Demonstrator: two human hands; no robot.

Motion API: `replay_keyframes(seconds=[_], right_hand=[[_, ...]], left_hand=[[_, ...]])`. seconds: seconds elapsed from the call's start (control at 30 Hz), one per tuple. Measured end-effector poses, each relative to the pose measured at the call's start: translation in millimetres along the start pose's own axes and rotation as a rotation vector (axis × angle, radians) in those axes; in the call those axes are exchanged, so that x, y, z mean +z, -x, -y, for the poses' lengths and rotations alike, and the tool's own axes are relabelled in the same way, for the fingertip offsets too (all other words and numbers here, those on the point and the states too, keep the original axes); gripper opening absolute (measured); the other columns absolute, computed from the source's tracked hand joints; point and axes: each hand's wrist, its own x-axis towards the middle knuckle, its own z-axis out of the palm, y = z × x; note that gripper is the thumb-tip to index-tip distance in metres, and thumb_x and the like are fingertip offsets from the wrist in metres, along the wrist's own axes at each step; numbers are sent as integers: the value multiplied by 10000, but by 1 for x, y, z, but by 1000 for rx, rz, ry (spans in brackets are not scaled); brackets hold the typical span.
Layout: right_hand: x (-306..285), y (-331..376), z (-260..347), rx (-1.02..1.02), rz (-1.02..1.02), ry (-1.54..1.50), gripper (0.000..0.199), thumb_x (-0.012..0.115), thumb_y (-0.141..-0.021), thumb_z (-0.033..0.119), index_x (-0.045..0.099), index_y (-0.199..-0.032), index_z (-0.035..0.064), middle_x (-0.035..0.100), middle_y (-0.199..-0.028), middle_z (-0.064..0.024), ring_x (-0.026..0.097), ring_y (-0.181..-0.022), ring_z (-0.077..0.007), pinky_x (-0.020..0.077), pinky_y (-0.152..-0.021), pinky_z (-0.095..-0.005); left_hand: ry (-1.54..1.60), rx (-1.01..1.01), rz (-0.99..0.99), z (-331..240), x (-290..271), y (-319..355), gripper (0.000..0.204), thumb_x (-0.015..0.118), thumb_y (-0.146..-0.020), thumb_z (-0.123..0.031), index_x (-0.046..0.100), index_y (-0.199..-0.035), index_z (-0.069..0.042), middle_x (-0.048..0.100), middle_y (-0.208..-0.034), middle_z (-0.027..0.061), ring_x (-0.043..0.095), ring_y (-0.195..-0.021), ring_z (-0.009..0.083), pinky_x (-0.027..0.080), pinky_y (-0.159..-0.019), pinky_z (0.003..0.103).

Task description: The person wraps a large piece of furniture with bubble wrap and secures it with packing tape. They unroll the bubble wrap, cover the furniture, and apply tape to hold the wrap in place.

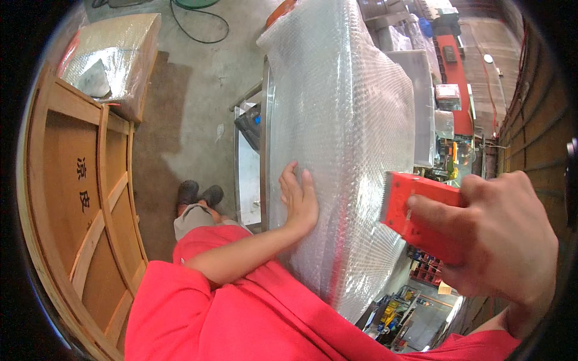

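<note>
- Your left hand (pixel 301 204) lies palm down, fingers loosely spread and gripping nothing, on the bubble wrap (pixel 319 102).
- Your right hand (pixel 509 234) is closed around a red tool (pixel 424 207), its toothed edge facing the wrap; you can't tell here whether they touch.
- The bubble wrap covers a long, bulky object in front of you, running from upper middle to lower right.
- To your left stands a wooden crate (pixel 64 162); your 2 dark shoes (pixel 188 191) are on the floor between.

Bright red on the tape dispenser (pixel 399 207); whitish, dotted on the bubble wrap (pixel 325 114); seemingly silvery along the bench's (pixel 265 138) left edge.
</note>
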Motion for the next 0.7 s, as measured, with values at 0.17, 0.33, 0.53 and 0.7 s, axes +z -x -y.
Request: replay_keyframes(seconds=[0.17, 0.33, 0.53, 0.7], right_hand=[[22, -12, -19, -18, 95, 53, 571, 818, -544, 258, 686, -1093, 168, 648, -711, -103, 663, -648, -308, 501, -606, -442], [52, -54, 15, -55, 202, 303, 266, 785, -691, 220, 742, -934, 121, 710, -785, -62, 721, -758, -239, 537, -630, -348], [65, -51, 11, 215, 68, 294, 384, 770, -707, 229, 727, -1078, 137, 696, -827, -87, 716, -776, -268, 550, -649, -381], [114, 24, 12, 395, -508, -46, 769, 776, -654, 221, 584, -1398, 226, 616, -824, -142, 679, -709, -339, 554, -675, -451]], left_hand=[[-53, 766, 73, -47, -33, 3, 596, 465, -1020, -405, 399, -1471, -20, 385, -1523, 179, 283, -1467, 363, 165, -1182, 534], [-657, 1137, 370, -90, -47, 17, 588, 539, -939, -471, 602, -1336, -42, 525, -1438, 110, 298, -1486, 354, 173, -1189, 562], [-586, 1115, 455, -90, -45, 15, 547, 595, -908, -416, 601, -1290, -24, 503, -1406, 114, 290, -1462, 368, 189, -1174, 602], [82, 662, 307, -34, -104, 48, 426, 633, -899, -300, 553, -1214, -24, 579, -1212, 195, 538, -1143, 391, 416, -988, 485]])
